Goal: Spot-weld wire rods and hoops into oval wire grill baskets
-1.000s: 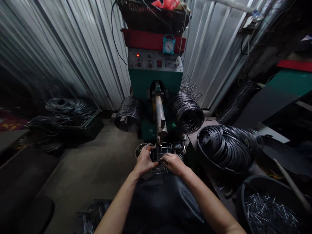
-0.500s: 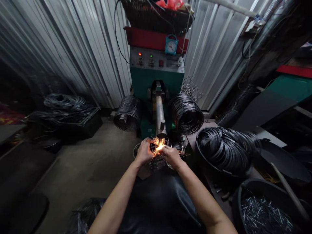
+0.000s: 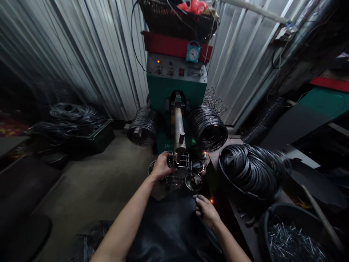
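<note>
My left hand (image 3: 161, 167) is closed on the side of a round wire basket (image 3: 184, 160), thumb inside its rim. The basket sits right under the tip of a spot welder's (image 3: 180, 133) metal arm. My right hand (image 3: 205, 210) is drawn back over a dark apron (image 3: 166, 222), apart from the basket. Its fingers are curled with thumb and forefinger together; whatever they may pinch is too small to make out. Beside the basket stands a small round metal dish (image 3: 193, 181) with bits inside. A spark (image 3: 212, 200) glows just above my right hand.
Wire coils flank the welder, one left (image 3: 143, 125) and one right (image 3: 208, 127). A tub of wire rings (image 3: 251, 169) stands at the right, with a bucket of short metal rods (image 3: 294, 242) below it. More coiled wire (image 3: 72, 112) lies at the left.
The bright burst of sparks at the welder tip is gone, and the green panel light is off. My right hand has left the basket and moved back and down; my left stays there.
</note>
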Available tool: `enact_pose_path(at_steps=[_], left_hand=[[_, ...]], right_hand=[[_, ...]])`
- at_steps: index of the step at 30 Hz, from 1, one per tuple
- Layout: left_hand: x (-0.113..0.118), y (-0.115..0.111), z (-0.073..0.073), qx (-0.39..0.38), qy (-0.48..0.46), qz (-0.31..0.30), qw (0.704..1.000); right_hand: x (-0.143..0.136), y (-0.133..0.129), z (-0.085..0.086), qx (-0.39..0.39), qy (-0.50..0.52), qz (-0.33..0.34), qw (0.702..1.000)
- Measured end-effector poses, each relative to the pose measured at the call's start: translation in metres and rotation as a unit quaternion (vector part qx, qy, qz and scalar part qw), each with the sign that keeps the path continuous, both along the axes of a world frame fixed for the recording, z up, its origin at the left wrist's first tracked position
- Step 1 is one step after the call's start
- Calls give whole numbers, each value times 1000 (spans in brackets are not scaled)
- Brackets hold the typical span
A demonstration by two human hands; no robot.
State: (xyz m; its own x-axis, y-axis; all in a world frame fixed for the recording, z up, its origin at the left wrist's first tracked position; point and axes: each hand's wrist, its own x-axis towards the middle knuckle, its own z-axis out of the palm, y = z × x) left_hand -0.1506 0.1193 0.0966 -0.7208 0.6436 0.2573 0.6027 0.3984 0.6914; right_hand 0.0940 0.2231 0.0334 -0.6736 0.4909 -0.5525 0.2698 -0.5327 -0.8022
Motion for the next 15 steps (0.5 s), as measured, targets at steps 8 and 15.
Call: enact_pose_path(at_steps=[8, 15], left_hand=[[-7, 8, 9, -33, -31, 30, 999], [-16, 1, -1, 9, -50, -8, 999]], right_hand=[[13, 12, -8, -133, 40, -49, 989], [20, 6, -8, -98, 39, -74, 992]])
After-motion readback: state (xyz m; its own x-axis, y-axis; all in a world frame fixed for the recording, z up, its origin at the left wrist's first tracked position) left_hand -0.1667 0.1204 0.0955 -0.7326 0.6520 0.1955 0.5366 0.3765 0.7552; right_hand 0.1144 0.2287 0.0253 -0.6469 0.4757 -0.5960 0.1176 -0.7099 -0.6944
